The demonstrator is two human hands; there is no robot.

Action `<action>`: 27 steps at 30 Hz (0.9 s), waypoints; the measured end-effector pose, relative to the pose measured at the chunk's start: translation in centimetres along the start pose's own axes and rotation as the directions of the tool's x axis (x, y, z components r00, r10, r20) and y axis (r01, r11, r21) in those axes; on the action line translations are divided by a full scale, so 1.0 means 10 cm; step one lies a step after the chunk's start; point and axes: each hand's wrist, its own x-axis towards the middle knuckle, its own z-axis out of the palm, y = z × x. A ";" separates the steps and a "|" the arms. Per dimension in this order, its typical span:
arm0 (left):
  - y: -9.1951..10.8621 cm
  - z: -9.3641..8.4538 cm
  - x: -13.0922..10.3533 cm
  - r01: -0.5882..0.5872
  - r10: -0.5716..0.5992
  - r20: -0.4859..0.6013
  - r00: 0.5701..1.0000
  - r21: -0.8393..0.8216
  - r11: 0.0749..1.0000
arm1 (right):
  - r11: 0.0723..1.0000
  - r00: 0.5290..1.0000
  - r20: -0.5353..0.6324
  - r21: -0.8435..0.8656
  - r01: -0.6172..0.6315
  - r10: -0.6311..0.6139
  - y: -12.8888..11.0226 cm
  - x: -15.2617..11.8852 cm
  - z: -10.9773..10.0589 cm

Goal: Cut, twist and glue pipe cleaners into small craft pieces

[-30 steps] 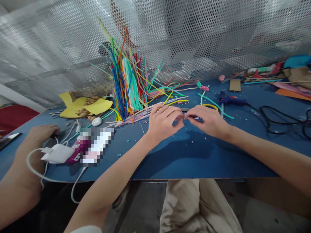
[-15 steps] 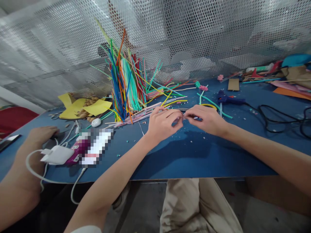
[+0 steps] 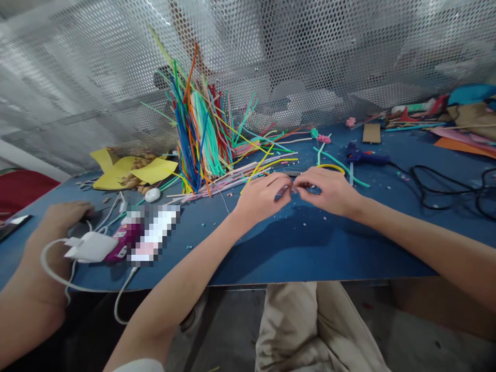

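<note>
Over the blue table [image 3: 256, 263], my left hand [image 3: 265, 195] and my right hand [image 3: 327, 190] meet fingertip to fingertip. Both are closed in a pinch on something small between them, too hidden by the fingers to name. Pink and lilac pipe cleaners [image 3: 201, 192] lie just left of my left hand. Beyond my right hand are a yellow curved pipe cleaner [image 3: 334, 167] and a green one [image 3: 346, 168].
A tall bundle of coloured pipe cleaners [image 3: 205, 139] stands behind. At right are a blue glue gun [image 3: 366, 156] and black cable [image 3: 430, 191]. Left are a phone [image 3: 157, 235], a white charger [image 3: 91, 247] and another person's hand [image 3: 70, 214].
The fingers of my left hand have curled in a little more, and the small piece between both hands sits slightly lower. The camera view has shifted slightly.
</note>
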 end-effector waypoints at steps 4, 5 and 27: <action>-0.01 -0.01 0.00 -0.003 0.003 -0.005 1.000 0.010 1.000 | 0.998 0.999 0.030 0.038 0.043 -0.044 0.03 -0.01 0.00; -0.02 -0.02 0.00 0.002 -0.002 -0.002 1.000 0.006 1.000 | 0.997 0.997 0.042 0.048 0.056 -0.058 0.04 -0.02 -0.01; 0.02 -0.10 0.03 0.050 -0.041 -0.080 0.996 0.127 0.991 | 0.992 0.990 -0.049 -0.018 0.128 -0.129 0.13 -0.05 0.01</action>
